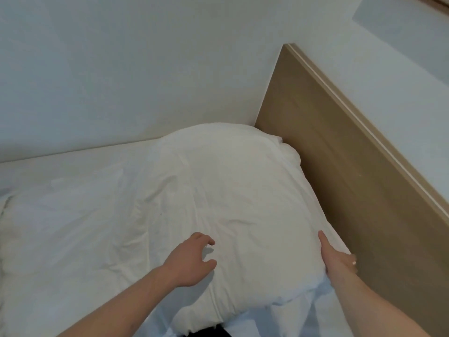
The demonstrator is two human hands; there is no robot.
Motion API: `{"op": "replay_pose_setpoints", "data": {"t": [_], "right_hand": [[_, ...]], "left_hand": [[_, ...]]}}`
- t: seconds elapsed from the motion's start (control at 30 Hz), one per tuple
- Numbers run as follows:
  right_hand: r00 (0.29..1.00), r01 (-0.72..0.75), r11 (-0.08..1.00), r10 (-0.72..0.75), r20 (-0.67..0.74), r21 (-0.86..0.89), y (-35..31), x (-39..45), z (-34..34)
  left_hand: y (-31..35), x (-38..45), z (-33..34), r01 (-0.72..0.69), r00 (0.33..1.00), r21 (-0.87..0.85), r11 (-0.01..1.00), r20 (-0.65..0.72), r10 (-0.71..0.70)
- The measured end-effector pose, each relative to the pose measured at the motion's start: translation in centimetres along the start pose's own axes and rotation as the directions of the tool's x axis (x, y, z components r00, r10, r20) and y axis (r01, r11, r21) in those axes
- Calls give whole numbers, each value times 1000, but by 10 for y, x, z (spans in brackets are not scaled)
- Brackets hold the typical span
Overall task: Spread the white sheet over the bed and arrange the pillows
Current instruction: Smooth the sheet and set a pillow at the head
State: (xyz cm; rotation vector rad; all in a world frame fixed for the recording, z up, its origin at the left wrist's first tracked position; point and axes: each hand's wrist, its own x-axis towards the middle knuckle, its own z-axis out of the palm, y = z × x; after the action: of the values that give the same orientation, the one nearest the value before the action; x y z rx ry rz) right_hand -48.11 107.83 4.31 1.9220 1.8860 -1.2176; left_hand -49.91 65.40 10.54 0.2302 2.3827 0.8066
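Pillow [230, 190] – creased white cloth; headboard [340, 166] – matt wood.

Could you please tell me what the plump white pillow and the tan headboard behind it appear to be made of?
The plump white pillow looks like matte woven fabric, probably cotton, over soft filling: it creases and dents. The tan headboard panel looks like smooth laminated board with faint wood grain and a paler edge strip; solid wood cannot be ruled out.

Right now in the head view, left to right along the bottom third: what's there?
White sheet → left hand over the pillow → right hand gripping the pillow's right edge → wooden headboard.
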Motion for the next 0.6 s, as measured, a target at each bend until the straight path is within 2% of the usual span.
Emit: {"op": "replay_pose_setpoints", "data": {"t": [0.07, 0.13, 0.2, 0.23, 0.3, 0.33, 0.4, 0.5, 0.53, 0.6], "right_hand": [[998, -52, 961, 44, 37, 271, 22, 35, -2], [1000, -3, 856, -3, 12, 517, 34, 53, -10], [995, -57, 762, -10, 99, 646, 14, -9, -20], [988, -39, 738, -74, 138, 673, -3, -56, -25], [948, 164, 688, -309, 80, 707, -33, -118, -30], [891, 294, 651, -452, 46, 700, -47, -147, -30], [713, 525, 572, -700, 41, 630, -69, -202, -27], [397, 743, 454, -891, 223, 491, -89, -279, -8], [296, 803, 403, -909, 293, 439, -91, -304, 2], [73, 874, 276, -887, 455, 399, -88, -346, 32]], "left_hand": [[0, -3, -3, -18, 1000, 6, 1000, 3, 18], [2, -7, -7, -39, 999, 6, 999, -2, 39], [5, -13, -12, -60, 998, -15, 998, -8, 60], [7, -17, -15, -69, 998, -37, 997, -13, 68], [7, -25, -22, -74, 997, -107, 992, -37, 70], [7, -31, -27, -66, 997, -156, 986, -57, 57], [5, -44, -40, -52, 995, -288, 956, -97, 24], [-4, -67, -66, -63, 988, -509, 858, -151, -17], [-10, -76, -75, -58, 986, -616, 786, -161, -53], [-26, -92, -93, -23, 971, -840, 542, -148, -189]]}}
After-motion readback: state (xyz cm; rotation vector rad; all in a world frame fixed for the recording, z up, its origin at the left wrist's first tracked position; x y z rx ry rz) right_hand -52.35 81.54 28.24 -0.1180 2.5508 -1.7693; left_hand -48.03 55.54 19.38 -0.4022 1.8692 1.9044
